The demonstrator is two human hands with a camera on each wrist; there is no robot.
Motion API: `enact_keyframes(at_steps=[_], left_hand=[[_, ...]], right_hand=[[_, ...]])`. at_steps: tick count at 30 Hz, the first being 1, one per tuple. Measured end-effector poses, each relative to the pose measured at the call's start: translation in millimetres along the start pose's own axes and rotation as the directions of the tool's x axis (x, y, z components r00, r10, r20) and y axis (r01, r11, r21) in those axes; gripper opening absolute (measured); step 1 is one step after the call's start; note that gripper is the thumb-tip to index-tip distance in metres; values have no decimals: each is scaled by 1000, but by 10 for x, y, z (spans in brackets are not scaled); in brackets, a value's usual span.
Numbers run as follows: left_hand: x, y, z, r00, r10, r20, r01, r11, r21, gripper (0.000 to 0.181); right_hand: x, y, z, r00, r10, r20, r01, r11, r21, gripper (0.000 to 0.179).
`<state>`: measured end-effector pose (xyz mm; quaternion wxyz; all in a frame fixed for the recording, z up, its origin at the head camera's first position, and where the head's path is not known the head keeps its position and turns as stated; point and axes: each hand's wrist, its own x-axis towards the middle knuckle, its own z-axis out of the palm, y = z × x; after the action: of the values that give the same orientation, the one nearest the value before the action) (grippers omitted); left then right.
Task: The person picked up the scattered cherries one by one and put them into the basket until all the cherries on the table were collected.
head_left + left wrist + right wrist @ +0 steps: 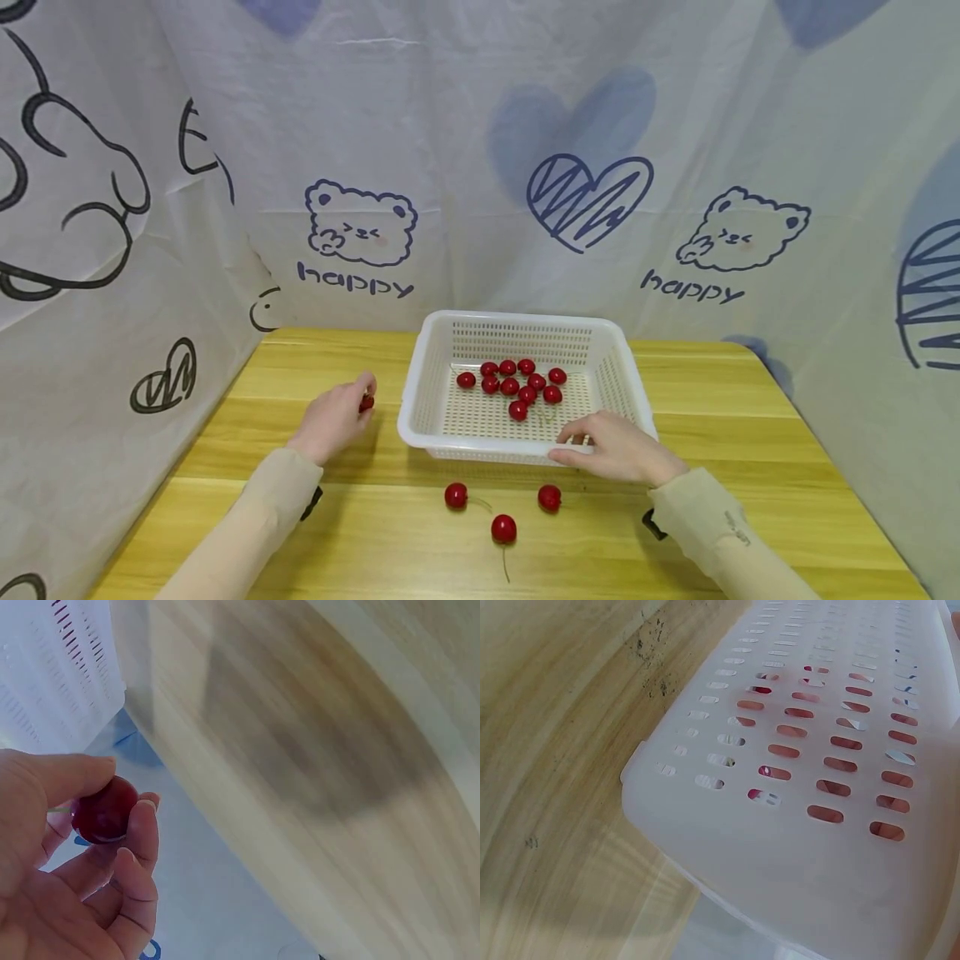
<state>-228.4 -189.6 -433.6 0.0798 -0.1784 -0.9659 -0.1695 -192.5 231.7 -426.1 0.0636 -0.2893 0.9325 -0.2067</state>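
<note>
My left hand [333, 418] is to the left of the white plastic basket [480, 450], above the table. Between thumb and fingers it pinches a red cherry [105, 810], whose green stem shows at the palm side in the left wrist view. At the basket's front rim, my right hand [618, 447] grips the edge, thumb outside and fingers reaching over the inside. The right wrist view has the slotted basket wall [765, 847] close up, with parts of the fingers showing through the slots. Several red cherries [517, 410] with stems lie on the basket floor.
In front of the basket, three cherries lie on the wooden table [360, 533]: a left one [455, 497], a right one [549, 498] and a nearer one [504, 529]. A printed cloth [465, 167] hangs behind the table and along both sides.
</note>
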Motion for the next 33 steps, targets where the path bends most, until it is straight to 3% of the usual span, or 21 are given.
enact_keyframes(at_steps=[7, 15, 27, 33], left_hand=[[89, -15, -96, 999, -45, 2, 46, 999, -14, 27], [253, 19, -208, 1000, 0, -24, 0, 1000, -20, 19], [526, 326, -400, 1000, 19, -23, -20, 999, -43, 23], [713, 547, -456, 999, 37, 20, -35, 998, -59, 26]], right_hand=[[-3, 0, 15, 1000, 12, 1, -12, 1000, 1, 48], [-4, -2, 35, 1000, -4, -7, 4, 1000, -30, 48], [-13, -1, 62, 1000, -20, 2, 20, 1000, -5, 40], [-13, -8, 52, 999, -32, 3, 32, 999, -9, 38]])
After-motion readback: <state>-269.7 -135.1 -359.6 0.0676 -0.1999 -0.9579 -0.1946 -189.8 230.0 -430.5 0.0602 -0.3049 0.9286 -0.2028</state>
